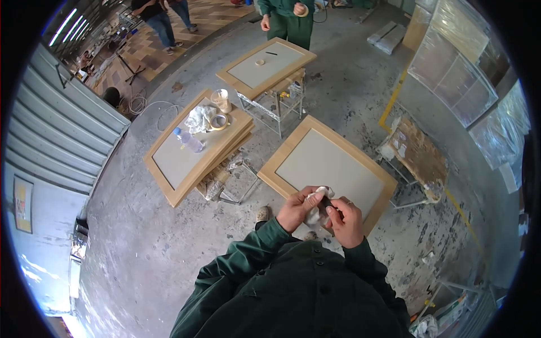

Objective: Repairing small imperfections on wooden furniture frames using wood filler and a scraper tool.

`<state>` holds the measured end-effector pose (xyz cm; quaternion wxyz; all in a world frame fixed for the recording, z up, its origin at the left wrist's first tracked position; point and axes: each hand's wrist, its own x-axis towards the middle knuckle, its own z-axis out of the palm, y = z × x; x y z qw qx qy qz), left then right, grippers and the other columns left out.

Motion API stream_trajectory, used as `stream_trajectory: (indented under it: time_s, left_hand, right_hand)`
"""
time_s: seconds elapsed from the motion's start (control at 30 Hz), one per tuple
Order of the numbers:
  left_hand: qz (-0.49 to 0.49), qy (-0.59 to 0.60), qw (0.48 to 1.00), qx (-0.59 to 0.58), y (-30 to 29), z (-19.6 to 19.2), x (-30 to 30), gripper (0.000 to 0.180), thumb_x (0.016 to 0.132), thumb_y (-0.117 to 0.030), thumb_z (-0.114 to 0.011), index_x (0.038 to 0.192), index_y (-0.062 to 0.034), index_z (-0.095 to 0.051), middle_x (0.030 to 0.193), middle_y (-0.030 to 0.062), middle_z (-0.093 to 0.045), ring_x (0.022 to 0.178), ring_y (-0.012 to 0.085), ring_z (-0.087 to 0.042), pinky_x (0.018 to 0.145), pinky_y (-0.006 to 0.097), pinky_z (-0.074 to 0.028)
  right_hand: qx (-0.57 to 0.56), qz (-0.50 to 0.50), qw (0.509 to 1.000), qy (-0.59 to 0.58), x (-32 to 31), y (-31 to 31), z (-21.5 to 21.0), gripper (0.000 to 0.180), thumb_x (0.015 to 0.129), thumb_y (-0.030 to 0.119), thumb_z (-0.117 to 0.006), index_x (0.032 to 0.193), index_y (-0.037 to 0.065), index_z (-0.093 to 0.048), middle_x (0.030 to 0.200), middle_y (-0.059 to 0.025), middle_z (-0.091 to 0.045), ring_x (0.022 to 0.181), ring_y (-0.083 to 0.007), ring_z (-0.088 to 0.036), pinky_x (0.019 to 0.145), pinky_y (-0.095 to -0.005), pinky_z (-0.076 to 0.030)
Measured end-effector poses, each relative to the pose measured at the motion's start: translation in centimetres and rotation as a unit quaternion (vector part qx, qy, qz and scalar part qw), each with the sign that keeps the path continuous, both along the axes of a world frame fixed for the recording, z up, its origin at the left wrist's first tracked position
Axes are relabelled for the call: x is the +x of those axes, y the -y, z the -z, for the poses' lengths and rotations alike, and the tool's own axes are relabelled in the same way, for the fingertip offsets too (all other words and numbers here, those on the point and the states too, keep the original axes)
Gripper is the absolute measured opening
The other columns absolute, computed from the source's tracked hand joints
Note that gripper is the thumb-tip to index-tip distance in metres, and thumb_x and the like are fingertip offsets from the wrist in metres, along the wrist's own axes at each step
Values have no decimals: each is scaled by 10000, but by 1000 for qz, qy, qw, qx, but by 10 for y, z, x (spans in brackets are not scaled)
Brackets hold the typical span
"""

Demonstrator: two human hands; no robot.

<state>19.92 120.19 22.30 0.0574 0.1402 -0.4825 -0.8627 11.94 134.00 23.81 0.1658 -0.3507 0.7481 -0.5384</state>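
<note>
My left hand (295, 207) and my right hand (345, 219) meet in front of my chest, both closed around a small crumpled white cloth (319, 196) with something dark inside it. They hover over the near edge of a wooden-framed panel (293, 147) with a grey centre, lying flat on a stand. My sleeves are dark green.
A second framed panel (169, 169) to the left carries a plastic bottle (188, 141), a tape roll (218, 121), a cup and crumpled plastic. A third panel (243, 84) lies farther back, with a person in green (286, 21) behind it. Plastic-wrapped boards lean at right.
</note>
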Motion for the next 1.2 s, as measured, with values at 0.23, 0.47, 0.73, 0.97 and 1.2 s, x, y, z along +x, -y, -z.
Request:
stream_trajectory:
  time_s: [0.23,0.47,0.73,0.97,1.2]
  left_hand:
    - [-86,-5,990,-115,-9,-7,2,171,881,-171,-617,947,-19,-579,822,23,-613,736,76,-567,640,238,-470]
    - [-97,-16,946,-310,-7,-16,24,196,846,-190,-650,867,-13,-570,728,113,-614,671,218,-631,584,306,-473]
    - [-258,63,926,-269,43,-18,51,145,851,-119,-621,949,-21,-578,766,54,-646,712,116,-619,633,260,-491]
    - [-394,120,895,-173,203,19,105,93,849,-97,-639,845,-34,-571,756,-37,-563,724,43,-485,635,209,-404]
    - [-237,143,958,-73,284,42,89,161,849,-178,-663,830,-52,-564,702,-55,-545,667,22,-462,578,202,-383]
  right_hand:
    - [5,-20,999,-29,1,0,-5,42,829,6,-551,852,-16,-578,708,-117,-531,474,-193,-575,452,-298,-438]
    - [25,-158,986,40,-15,-3,-26,46,813,0,-569,775,-26,-576,621,-94,-505,467,-171,-553,454,-271,-411]
    - [61,-157,985,-44,-34,32,-2,50,843,43,-562,818,3,-578,616,-53,-508,475,-120,-545,430,-260,-401]
    - [92,51,975,194,-108,96,-16,162,910,146,-517,945,12,-599,691,0,-559,539,-90,-577,452,-206,-422]
    - [98,-21,952,290,-109,274,25,152,909,136,-523,990,31,-596,848,-25,-605,806,-100,-618,568,-230,-512]
